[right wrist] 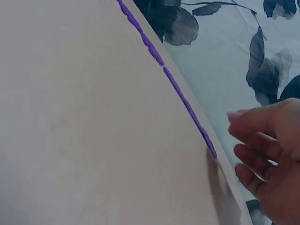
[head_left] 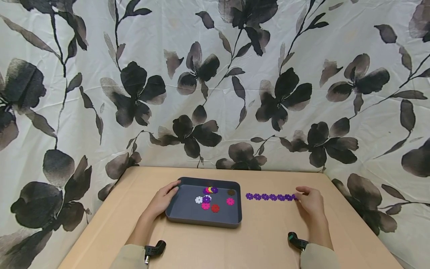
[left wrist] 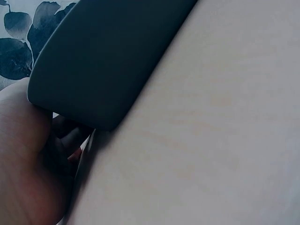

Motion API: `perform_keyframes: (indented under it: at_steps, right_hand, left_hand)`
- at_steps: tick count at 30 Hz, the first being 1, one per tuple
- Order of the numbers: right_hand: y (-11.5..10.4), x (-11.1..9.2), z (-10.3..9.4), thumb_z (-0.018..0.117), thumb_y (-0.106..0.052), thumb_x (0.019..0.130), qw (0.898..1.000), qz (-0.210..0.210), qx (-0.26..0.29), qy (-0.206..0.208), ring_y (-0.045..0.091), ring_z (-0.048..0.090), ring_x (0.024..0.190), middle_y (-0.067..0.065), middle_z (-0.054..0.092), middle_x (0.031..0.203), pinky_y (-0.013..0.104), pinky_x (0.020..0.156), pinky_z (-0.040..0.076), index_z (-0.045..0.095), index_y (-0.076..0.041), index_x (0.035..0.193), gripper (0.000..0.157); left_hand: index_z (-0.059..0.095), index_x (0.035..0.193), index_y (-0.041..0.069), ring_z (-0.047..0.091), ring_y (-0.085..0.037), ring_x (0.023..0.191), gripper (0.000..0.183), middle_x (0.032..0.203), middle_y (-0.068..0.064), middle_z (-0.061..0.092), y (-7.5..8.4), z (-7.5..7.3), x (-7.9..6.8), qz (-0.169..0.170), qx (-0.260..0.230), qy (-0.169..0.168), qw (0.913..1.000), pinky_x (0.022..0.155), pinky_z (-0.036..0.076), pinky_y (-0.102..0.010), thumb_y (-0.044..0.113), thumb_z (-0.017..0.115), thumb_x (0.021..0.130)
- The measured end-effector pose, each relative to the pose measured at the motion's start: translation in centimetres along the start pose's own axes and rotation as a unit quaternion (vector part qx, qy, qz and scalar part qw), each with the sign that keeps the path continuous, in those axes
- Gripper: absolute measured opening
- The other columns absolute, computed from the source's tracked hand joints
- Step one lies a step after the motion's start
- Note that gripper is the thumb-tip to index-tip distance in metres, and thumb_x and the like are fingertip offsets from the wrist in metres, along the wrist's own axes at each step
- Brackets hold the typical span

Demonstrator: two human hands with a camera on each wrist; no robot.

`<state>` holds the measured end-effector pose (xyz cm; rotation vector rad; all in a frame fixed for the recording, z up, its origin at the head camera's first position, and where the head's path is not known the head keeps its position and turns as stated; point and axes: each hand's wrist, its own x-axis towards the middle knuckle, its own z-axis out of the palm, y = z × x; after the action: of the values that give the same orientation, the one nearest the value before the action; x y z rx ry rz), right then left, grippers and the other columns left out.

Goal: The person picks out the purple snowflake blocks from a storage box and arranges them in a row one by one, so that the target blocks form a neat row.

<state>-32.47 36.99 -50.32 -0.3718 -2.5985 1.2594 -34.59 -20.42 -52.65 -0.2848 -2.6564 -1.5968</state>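
A row of purple flower-shaped discs (head_left: pixel 265 197) lies on the table to the right of the tray, its pieces edge to edge or overlapping. My right hand (head_left: pixel 310 201) is at the right end of this row. In the right wrist view the purple row (right wrist: pixel 180 93) shows edge-on, and the right hand (right wrist: pixel 269 150) stands just off its end, fingers loosely bent and nothing between them. My left hand (head_left: pixel 162 200) holds the dark grey tray (head_left: pixel 186 213) by its left rim. In the left wrist view the left hand (left wrist: pixel 23 154) wraps the tray's corner (left wrist: pixel 89 75).
Inside the tray lie a red disc (head_left: pixel 215 208), pink discs (head_left: pixel 230 201), a white disc (head_left: pixel 199 200), a brown disc (head_left: pixel 231 192) and a small overlapping pile (head_left: pixel 210 190). A floral cloth (head_left: pixel 201 93) hangs behind the wooden table (head_left: pixel 262 239).
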Motion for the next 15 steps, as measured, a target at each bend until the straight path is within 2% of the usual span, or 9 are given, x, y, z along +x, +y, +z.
perform_keyframes:
  at_steps: [7,11,15]
  right_hand:
    - [-2.7,0.1,1.2,0.065,-0.016,0.104,0.997,-0.063,0.046,0.006,0.026,0.061,0.104,0.022,0.068,0.127,0.014,0.070,0.051,0.067,0.000,0.134,0.034]
    - [-4.3,0.2,2.3,0.066,-0.020,0.104,0.994,-0.090,0.057,-0.004,0.024,0.058,0.107,0.021,0.068,0.126,0.014,0.071,0.050,0.068,-0.001,0.132,0.034]
    - [-5.6,0.3,4.0,0.069,-0.019,0.102,0.991,-0.112,0.070,-0.010,0.018,0.059,0.102,0.021,0.070,0.123,0.014,0.071,0.049,0.071,0.000,0.128,0.032]
  left_hand:
    - [0.050,0.156,0.017,0.033,-0.036,0.156,0.046,0.164,-0.012,0.043,0.0,-0.1,0.1,0.001,0.002,0.002,1.0000,0.127,0.026,-0.059,0.030,0.047,0.112]
    - [0.050,0.156,0.017,0.033,-0.036,0.156,0.046,0.164,-0.013,0.043,0.0,-0.1,0.1,0.005,0.003,0.001,1.0000,0.127,0.026,-0.059,0.031,0.047,0.112]
    - [0.050,0.156,0.016,0.033,-0.037,0.156,0.046,0.164,-0.013,0.043,0.1,-0.1,0.0,0.003,0.003,0.000,1.0000,0.127,0.026,-0.059,0.030,0.047,0.112]
